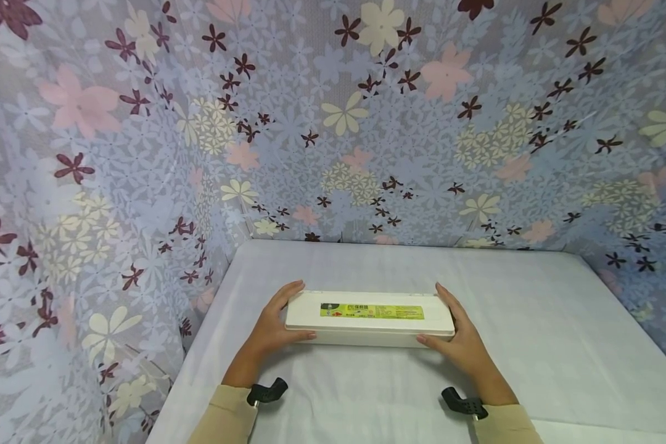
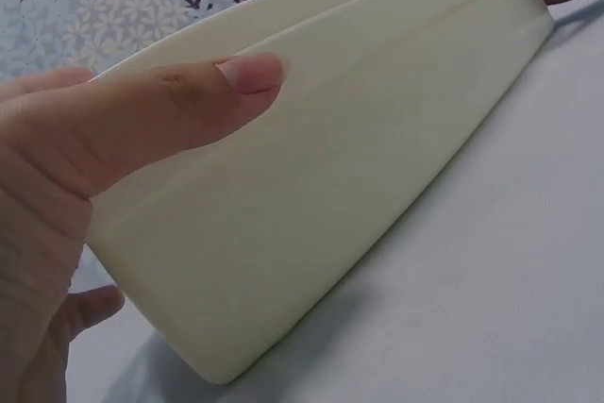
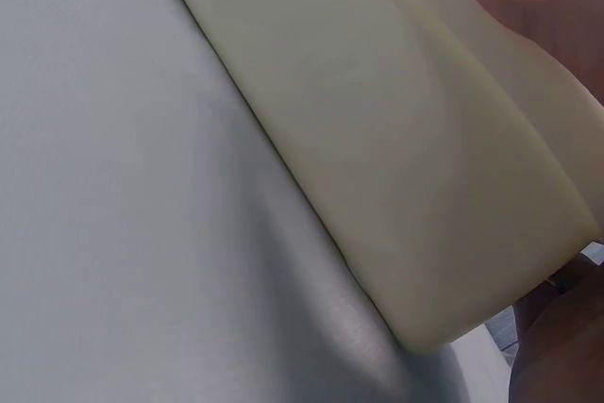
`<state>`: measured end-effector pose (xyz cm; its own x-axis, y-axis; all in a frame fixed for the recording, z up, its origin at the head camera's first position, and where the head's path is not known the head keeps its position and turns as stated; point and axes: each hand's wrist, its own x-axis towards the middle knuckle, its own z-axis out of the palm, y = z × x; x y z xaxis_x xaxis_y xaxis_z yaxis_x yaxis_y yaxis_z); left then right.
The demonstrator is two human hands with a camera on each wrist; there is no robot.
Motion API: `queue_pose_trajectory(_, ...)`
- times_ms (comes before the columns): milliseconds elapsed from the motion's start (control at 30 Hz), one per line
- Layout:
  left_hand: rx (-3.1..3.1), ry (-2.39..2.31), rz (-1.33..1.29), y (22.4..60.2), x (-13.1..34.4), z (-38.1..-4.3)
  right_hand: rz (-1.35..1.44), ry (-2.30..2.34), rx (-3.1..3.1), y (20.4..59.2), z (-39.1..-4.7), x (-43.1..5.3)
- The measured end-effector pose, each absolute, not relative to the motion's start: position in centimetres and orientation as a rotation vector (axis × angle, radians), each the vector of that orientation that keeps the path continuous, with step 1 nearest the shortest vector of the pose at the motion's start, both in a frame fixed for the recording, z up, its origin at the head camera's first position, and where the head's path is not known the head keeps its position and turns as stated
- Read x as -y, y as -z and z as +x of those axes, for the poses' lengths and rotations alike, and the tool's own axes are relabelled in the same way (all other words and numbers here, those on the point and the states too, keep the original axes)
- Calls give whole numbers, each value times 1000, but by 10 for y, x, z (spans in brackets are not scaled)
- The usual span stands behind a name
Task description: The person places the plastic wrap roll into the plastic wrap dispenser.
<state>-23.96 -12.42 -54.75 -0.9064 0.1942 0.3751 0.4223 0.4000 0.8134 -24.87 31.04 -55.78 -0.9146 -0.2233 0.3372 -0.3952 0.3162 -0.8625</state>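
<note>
A long white cling film box (image 1: 370, 325) with a yellow-green label (image 1: 372, 311) on its lid lies crosswise over the table. My left hand (image 1: 271, 330) grips its left end, thumb along the near side and fingers at the far edge. The right hand (image 1: 462, 338) holds the opposite end in the same way. From the left wrist, the plain side of the box (image 2: 330, 167) shows, with the left thumb (image 2: 203, 101) pressed on it. In the right wrist view, the lower edge of the box (image 3: 359, 139) is close over the cloth, and the right thumb (image 3: 538, 2) lies on its upper part.
A pale cloth (image 1: 333, 394) covers the table. Behind the table and along its left side hangs a floral curtain (image 1: 333, 154). Black wrist mounts (image 1: 267, 391) stick out inward from both sleeves.
</note>
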Motion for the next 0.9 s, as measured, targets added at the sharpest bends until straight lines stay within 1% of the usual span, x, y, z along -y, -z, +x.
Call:
queue_pose_trajectory(233, 2391, 1788, -458, 550, 122, -242, 568, -1633, 2435, 552, -245, -309)
queue_pose_trajectory(367, 2350, 1870, -490, 552, 122, -246, 568, -1643, 2435, 553, -246, -310)
queue_pose_trajectory(533, 2308, 1898, -552, 554, 125, -246, 584, -1658, 2422, 554, -248, -309)
queue_pose_trajectory(900, 2297, 1889, -543, 556, 131, -241, 590, -1635, 2431, 553, -249, -306)
